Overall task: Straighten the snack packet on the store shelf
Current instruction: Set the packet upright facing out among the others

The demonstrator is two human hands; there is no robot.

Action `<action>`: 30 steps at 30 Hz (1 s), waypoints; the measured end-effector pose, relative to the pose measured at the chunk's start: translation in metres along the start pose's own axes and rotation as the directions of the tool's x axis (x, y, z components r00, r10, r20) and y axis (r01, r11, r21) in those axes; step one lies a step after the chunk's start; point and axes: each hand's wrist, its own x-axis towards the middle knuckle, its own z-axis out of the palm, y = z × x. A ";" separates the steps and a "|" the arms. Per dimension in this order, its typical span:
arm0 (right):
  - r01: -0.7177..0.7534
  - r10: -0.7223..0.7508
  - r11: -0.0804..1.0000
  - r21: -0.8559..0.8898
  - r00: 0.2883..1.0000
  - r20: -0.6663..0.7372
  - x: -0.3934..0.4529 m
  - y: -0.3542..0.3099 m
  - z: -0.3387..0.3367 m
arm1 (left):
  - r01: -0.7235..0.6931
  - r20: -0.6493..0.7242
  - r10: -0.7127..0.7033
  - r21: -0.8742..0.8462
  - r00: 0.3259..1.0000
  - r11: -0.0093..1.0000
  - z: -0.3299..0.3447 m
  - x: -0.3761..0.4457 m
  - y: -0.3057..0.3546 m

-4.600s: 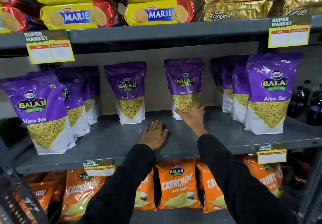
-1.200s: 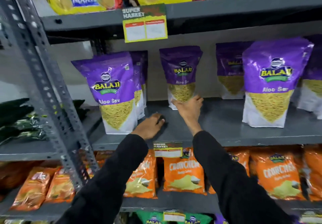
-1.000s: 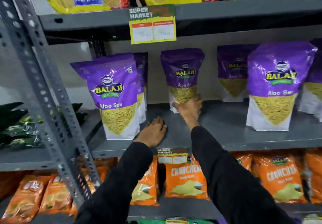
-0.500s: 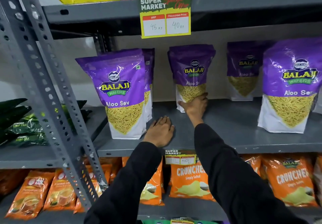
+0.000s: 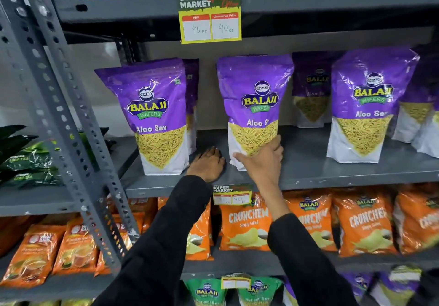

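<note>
A purple Balaji Aloo Sev packet [image 5: 255, 106] stands upright near the front of the grey middle shelf [image 5: 332, 172], facing me. My right hand [image 5: 261, 163] grips its lower front, thumb on the left corner and fingers round the right side. My left hand [image 5: 209, 165] lies flat, palm down, on the shelf just left of that packet, holding nothing. Both arms wear black sleeves.
More purple Aloo Sev packets stand to the left [image 5: 156, 117] and right [image 5: 365, 106], others behind. A price tag [image 5: 210, 18] hangs from the upper shelf. A slotted grey upright [image 5: 61, 115] stands at left. Orange Crunchem packets [image 5: 247, 225] fill the shelf below.
My right hand has pulled the packet forward from the back of the shelf to the front edge. The left hand has stayed flat on the shelf. The camera came closer.
</note>
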 end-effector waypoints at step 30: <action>0.098 -0.099 0.988 0.120 0.995 -0.004 -0.033 0.018 -0.020 | -0.119 0.065 0.107 0.206 0.992 0.971 -0.001 -0.004 -0.004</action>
